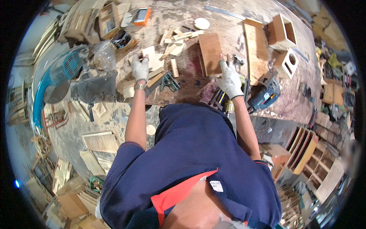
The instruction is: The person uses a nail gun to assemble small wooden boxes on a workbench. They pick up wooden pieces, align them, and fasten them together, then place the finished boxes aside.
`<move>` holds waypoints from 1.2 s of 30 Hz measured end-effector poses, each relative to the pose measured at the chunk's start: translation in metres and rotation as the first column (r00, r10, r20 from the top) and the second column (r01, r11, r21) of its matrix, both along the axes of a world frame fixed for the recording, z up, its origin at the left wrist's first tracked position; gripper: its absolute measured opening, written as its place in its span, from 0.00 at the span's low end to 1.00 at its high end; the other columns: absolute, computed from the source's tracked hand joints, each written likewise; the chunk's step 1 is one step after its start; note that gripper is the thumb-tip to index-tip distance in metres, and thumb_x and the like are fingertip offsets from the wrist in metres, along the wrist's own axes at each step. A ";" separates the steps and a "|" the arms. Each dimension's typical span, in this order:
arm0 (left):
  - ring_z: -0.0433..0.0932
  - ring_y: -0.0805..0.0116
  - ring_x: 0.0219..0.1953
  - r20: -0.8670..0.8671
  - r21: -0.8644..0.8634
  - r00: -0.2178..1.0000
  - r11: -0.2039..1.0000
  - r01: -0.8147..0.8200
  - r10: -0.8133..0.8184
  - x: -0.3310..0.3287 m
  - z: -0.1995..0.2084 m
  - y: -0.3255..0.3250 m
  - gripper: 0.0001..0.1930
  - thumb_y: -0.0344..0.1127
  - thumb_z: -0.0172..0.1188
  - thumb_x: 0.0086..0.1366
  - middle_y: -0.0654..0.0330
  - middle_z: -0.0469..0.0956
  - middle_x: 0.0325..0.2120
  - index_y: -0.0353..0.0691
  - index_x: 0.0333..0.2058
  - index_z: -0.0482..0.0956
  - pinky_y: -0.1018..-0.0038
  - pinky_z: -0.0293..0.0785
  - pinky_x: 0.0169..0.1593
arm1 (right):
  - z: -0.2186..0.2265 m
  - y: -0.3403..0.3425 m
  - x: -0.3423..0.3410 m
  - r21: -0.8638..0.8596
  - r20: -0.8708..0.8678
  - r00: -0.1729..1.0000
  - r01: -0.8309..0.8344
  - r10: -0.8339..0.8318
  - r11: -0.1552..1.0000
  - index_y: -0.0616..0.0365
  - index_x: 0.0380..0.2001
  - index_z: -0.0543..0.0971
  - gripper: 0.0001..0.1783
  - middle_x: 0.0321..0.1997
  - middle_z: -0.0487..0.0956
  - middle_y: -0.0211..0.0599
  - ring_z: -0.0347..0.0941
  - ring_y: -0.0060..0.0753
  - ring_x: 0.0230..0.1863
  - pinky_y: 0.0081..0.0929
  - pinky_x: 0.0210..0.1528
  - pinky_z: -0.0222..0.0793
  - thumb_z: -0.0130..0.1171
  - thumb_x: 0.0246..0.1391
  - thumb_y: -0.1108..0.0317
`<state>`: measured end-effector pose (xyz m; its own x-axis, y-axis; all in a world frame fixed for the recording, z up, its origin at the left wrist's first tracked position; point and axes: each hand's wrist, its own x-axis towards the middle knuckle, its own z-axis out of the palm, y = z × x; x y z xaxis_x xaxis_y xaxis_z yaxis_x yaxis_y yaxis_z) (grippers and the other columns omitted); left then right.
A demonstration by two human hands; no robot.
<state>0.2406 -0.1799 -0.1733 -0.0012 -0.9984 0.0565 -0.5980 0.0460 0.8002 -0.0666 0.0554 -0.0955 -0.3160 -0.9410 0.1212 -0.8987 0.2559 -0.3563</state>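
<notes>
The left glove (pixel 141 70) and right glove (pixel 230 81) are off-white. The board (pixel 211 53) is reddish brown, the disc (pixel 202 23) cream. The shirt (pixel 198 141) is navy with a coral-red collar (pixel 181 191), the saw (pixel 57 75) teal, the power tool (pixel 267 96) blue and black, the surface (pixel 171 18) blotched brown and grey.

Bright light washed the workbench (pixel 233 36) pale.
Straight edges bowed toward the black-cornered rim; a blue glint (pixel 17 184) shone lower left, a smudge (pixel 352 158) blurred the right edge, while the middle looked sharper.

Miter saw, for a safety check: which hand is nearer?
Left. The left hand is to the right of the miter saw; the right hand is much farther right.
</notes>
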 end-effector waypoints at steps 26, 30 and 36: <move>0.84 0.50 0.40 -0.071 -0.137 0.676 0.678 0.722 -0.734 -0.130 -0.030 0.169 0.10 0.26 0.64 0.59 0.50 0.82 0.34 0.38 0.40 0.84 0.61 0.79 0.44 | -0.082 0.051 0.050 0.015 0.872 0.389 0.586 -0.297 0.810 0.66 0.59 0.75 0.25 0.44 0.83 0.33 0.75 0.19 0.40 0.21 0.43 0.73 0.68 0.60 0.71; 0.84 0.51 0.40 -0.035 -0.264 0.560 0.549 0.793 -0.827 -0.126 -0.024 0.165 0.15 0.23 0.63 0.57 0.51 0.83 0.36 0.38 0.44 0.84 0.62 0.80 0.45 | -0.074 0.056 0.040 0.046 0.966 0.151 0.700 -0.210 0.713 0.64 0.49 0.82 0.15 0.39 0.84 0.30 0.75 0.17 0.36 0.20 0.38 0.73 0.63 0.66 0.64; 0.83 0.50 0.55 0.194 -0.501 0.241 0.115 0.858 -0.951 -0.096 0.004 0.168 0.14 0.22 0.63 0.61 0.51 0.85 0.48 0.36 0.46 0.80 0.56 0.81 0.56 | -0.065 0.075 0.019 0.341 0.940 -0.144 0.458 -0.310 0.821 0.61 0.42 0.85 0.14 0.38 0.85 0.31 0.78 0.21 0.34 0.23 0.34 0.75 0.65 0.64 0.60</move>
